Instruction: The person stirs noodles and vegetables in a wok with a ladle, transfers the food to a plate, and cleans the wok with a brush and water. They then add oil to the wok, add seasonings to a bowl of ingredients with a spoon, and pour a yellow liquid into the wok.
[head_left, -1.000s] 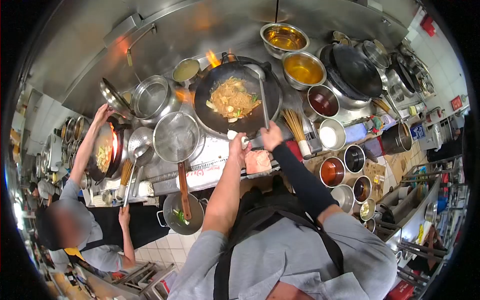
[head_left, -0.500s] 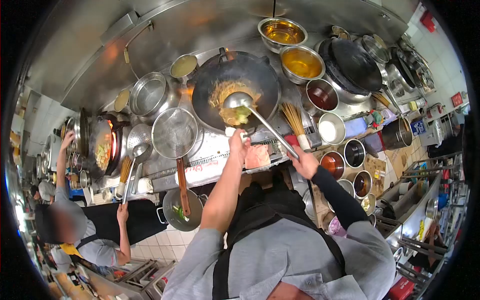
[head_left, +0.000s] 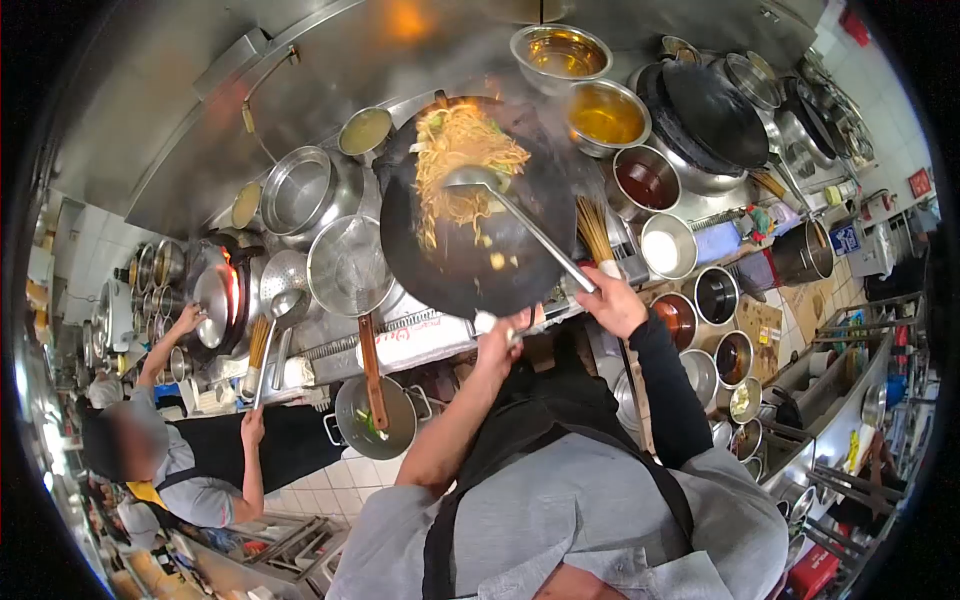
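Observation:
A black wok [head_left: 430, 278] is tilted toward me in the middle of the view. Noodles [head_left: 470, 145] with bits of green are spread up its far side, some seemingly in the air, and a few scraps show nearer me. My left hand [head_left: 497, 348] is closed at the wok's near edge with a bit of white cloth [head_left: 486, 322] by the fingers; the grip itself is partly hidden. Wrapped round a long steel handle, my right hand [head_left: 613, 304] holds a ladle [head_left: 535, 232], whose bowl is among the noodles.
Bowls of golden liquid [head_left: 607, 117], a sauce pot [head_left: 645, 182] and a bamboo brush [head_left: 594, 232] stand right of the wok. To its left are a wire strainer [head_left: 350, 265] and, lower, a pot [head_left: 385, 430]. A co-worker [head_left: 205, 470] with a ladle stands at the left.
The wok has come toward me and tipped, throwing the noodles up its far side. My left hand has moved slightly right and nearer my body. The co-worker's raised hand has come down to a lid.

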